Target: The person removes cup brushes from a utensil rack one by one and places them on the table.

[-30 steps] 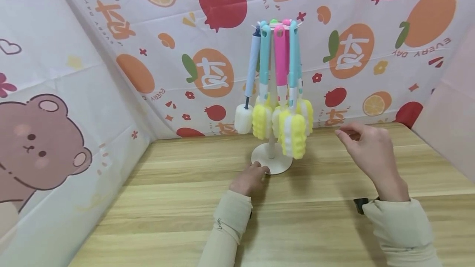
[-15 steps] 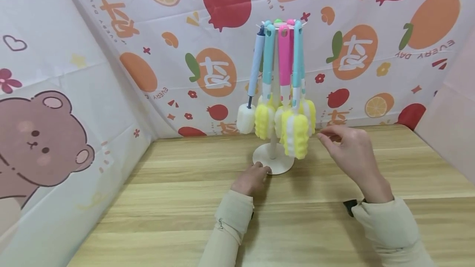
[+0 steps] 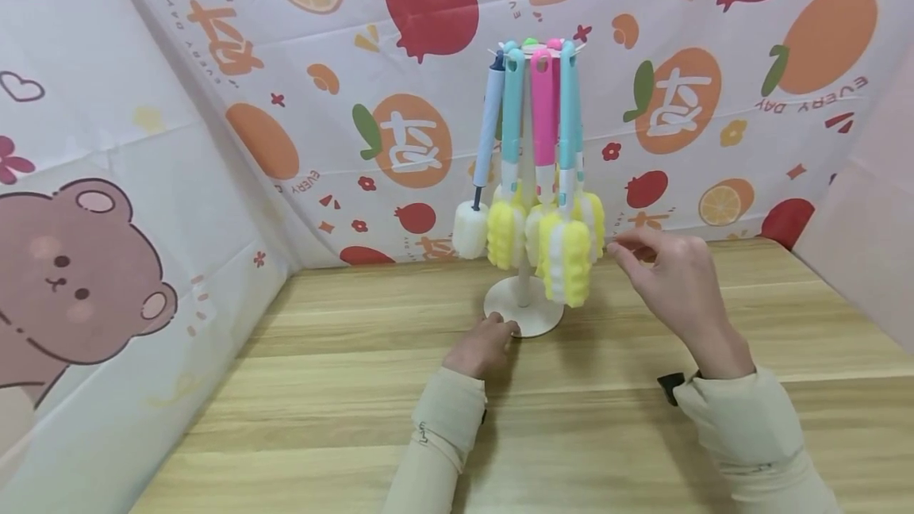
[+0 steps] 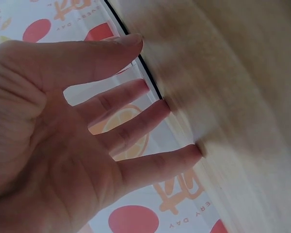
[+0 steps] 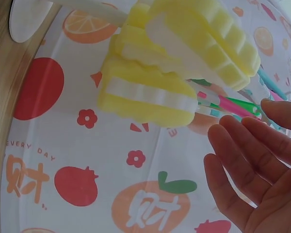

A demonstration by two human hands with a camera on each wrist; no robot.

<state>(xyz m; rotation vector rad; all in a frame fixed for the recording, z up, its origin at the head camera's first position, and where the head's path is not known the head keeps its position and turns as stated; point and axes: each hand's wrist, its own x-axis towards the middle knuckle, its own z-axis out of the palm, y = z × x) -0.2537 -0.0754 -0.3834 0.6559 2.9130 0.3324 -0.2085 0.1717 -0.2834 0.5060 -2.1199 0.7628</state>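
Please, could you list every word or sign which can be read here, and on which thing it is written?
"EVERY DAY": on the fruit-patterned backdrop, repeated.
"财": same backdrop, in orange, also in white on printed oranges.
Left sleeve and right sleeve: dark marks, too small to read.
Brushes and stand: no readable text.

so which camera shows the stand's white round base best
The head view: it shows most of the white base, with the left hand at its near edge. The right wrist view has only part of it, cut off at the top; in the left wrist view I can't make it out.
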